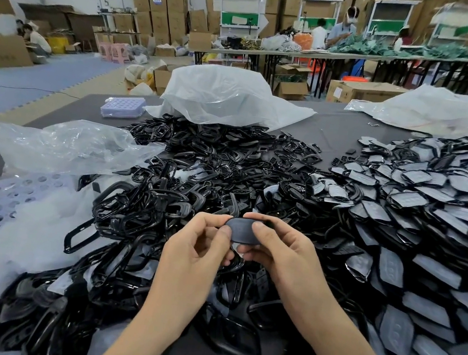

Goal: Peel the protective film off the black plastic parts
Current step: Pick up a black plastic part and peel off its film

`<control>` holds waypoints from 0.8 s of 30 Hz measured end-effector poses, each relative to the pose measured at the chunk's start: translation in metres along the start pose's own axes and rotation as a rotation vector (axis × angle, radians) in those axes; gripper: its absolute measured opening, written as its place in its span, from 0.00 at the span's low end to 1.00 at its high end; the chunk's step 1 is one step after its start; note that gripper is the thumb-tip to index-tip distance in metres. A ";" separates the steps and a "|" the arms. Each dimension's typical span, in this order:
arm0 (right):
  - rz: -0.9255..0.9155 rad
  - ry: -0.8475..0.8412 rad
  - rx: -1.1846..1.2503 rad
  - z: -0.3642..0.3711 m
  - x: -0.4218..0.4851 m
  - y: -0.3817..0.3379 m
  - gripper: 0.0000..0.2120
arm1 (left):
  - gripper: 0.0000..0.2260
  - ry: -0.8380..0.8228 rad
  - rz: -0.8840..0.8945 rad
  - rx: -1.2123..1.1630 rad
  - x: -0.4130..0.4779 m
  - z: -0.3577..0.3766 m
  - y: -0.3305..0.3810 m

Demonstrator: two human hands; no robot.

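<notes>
A small black plastic part (pixel 241 231) is held above the table between both hands. My left hand (pixel 203 240) pinches its left edge with thumb and fingertips. My right hand (pixel 273 249) grips its right side, thumb on top and fingers curled beneath. Whether film still covers this part cannot be told. To the right lies a big heap of film-covered parts (pixel 419 221), greyish and dull. A heap of bare glossy black frames (pixel 184 176) spreads across the middle and left of the table.
Crumpled clear plastic bags (pixel 74 146) and a white sack (pixel 226 98) lie behind and left of the frames. Two lilac perforated baskets (pixel 7 199) (pixel 122 106) sit at the left. People work at tables far behind, among stacked cardboard boxes.
</notes>
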State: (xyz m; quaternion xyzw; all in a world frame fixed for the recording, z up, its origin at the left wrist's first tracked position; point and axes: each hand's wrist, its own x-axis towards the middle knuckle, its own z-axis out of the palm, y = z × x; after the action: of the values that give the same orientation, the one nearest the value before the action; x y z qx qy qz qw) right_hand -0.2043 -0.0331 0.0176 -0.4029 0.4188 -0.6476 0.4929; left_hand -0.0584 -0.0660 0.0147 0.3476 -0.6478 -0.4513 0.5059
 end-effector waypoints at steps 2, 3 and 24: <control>0.039 0.003 0.076 0.001 0.001 0.000 0.14 | 0.07 -0.010 0.008 0.006 -0.001 0.000 0.000; 0.057 0.005 0.107 0.001 0.002 0.000 0.13 | 0.07 -0.016 0.012 0.012 -0.001 -0.001 0.001; 0.030 0.052 -0.063 -0.001 0.001 -0.003 0.13 | 0.12 -0.107 0.415 0.527 -0.010 -0.001 0.005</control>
State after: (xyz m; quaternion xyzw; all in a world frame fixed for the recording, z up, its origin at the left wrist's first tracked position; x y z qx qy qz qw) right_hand -0.2064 -0.0337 0.0201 -0.3948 0.4576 -0.6371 0.4783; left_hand -0.0553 -0.0556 0.0157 0.3028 -0.8246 -0.1734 0.4452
